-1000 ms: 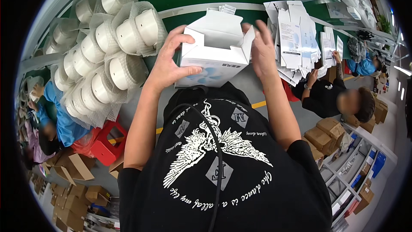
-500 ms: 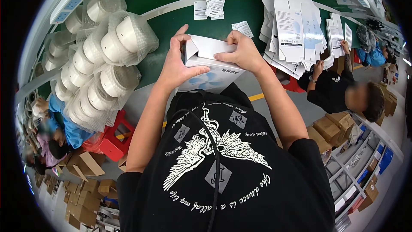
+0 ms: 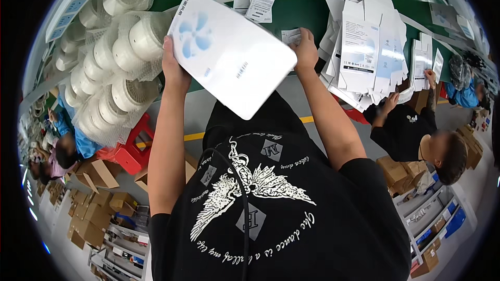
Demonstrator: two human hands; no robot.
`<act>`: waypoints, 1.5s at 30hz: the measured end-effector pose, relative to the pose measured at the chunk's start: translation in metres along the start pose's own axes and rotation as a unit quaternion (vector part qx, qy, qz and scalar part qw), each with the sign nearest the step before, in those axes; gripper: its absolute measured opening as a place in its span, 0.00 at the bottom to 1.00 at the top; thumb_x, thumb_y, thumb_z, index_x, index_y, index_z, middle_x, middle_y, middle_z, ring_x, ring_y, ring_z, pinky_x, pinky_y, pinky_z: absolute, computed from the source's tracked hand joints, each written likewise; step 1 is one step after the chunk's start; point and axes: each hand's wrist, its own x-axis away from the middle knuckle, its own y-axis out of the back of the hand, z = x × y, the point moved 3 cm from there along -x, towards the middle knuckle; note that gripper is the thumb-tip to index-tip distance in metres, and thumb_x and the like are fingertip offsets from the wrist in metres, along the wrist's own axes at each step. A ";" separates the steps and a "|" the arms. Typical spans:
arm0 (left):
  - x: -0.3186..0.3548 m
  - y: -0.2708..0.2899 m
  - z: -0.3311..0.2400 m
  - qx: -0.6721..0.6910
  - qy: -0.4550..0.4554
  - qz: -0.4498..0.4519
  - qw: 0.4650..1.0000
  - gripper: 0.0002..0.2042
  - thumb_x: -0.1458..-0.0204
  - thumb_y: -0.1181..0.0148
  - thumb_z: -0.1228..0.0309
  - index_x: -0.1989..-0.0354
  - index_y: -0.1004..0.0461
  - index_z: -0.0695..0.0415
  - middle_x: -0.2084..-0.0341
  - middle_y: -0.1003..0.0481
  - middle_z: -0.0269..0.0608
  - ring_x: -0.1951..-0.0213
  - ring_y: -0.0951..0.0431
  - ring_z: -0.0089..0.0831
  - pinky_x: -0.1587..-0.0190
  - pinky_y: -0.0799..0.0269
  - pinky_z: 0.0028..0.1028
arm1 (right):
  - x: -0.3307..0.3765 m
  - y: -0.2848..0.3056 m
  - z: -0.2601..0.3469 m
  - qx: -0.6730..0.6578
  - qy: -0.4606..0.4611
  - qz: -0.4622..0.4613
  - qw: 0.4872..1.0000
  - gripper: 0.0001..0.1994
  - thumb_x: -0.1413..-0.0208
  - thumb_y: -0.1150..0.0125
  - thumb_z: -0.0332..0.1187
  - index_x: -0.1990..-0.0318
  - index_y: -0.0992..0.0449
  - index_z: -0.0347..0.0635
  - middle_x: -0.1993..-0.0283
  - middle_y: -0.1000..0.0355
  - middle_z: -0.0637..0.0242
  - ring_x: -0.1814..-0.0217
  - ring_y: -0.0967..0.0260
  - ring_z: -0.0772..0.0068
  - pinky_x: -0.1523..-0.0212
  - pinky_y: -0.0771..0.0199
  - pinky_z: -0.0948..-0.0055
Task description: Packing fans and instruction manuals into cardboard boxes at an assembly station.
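Note:
A white carton with a blue fan picture is tilted in the air in front of me. My left hand is closed round its left edge, thumb along the side. Beside the carton's right corner, my right hand reaches over the green table. Its thumb and fingers close on a small printed paper slip, partly hidden by the hand. More printed slips lie in a small pile behind the carton.
White fan parts in bubble wrap are stacked at the left. Flattened white cartons form a pile at the right, near a co-worker in black. A red stool stands at the lower left.
The carton, held upright by both hands at its top flaps before, is now tilted over in my left hand alone. My right hand has left it and moved to the slip.

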 end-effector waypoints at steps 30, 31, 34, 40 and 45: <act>0.070 -0.003 -0.107 -0.238 -0.119 -0.117 0.957 0.26 0.27 0.49 0.54 0.37 0.27 0.67 0.47 0.18 0.49 0.48 0.18 0.34 0.46 0.24 0.35 | 0.099 0.016 -0.085 -0.072 0.210 0.185 0.957 0.18 0.45 0.29 0.27 0.46 0.16 0.52 0.38 0.21 0.67 0.46 0.18 0.55 0.48 0.15 0.61; 0.063 -0.023 -0.118 -0.310 -0.127 -0.072 0.939 0.25 0.28 0.47 0.55 0.37 0.27 0.67 0.47 0.18 0.49 0.47 0.19 0.35 0.46 0.24 0.33 | 0.097 0.011 -0.089 -0.090 0.216 0.166 0.958 0.16 0.45 0.29 0.26 0.48 0.15 0.51 0.41 0.19 0.66 0.46 0.18 0.55 0.48 0.15 0.62; 0.033 -0.064 -0.136 -0.437 -0.134 0.025 0.889 0.26 0.31 0.42 0.56 0.37 0.27 0.69 0.46 0.18 0.49 0.47 0.18 0.36 0.45 0.24 0.31 | 0.072 0.002 -0.079 -0.127 0.210 0.122 0.962 0.13 0.45 0.30 0.25 0.52 0.14 0.48 0.47 0.16 0.64 0.47 0.18 0.56 0.48 0.16 0.63; 0.012 -0.101 -0.103 -0.695 0.016 0.193 0.693 0.33 0.42 0.31 0.55 0.37 0.27 0.70 0.51 0.17 0.53 0.50 0.17 0.38 0.47 0.23 0.31 | 0.070 0.015 -0.048 -0.142 0.244 0.040 0.959 0.09 0.45 0.31 0.26 0.56 0.15 0.44 0.51 0.16 0.64 0.46 0.20 0.53 0.46 0.17 0.61; 0.003 -0.129 -0.111 -0.793 0.109 0.246 0.547 0.30 0.45 0.29 0.60 0.38 0.25 0.66 0.57 0.16 0.50 0.54 0.17 0.37 0.49 0.22 0.33 | 0.070 0.007 -0.001 -0.121 0.323 0.042 0.938 0.21 0.48 0.29 0.27 0.44 0.19 0.45 0.37 0.22 0.64 0.30 0.29 0.53 0.32 0.26 0.54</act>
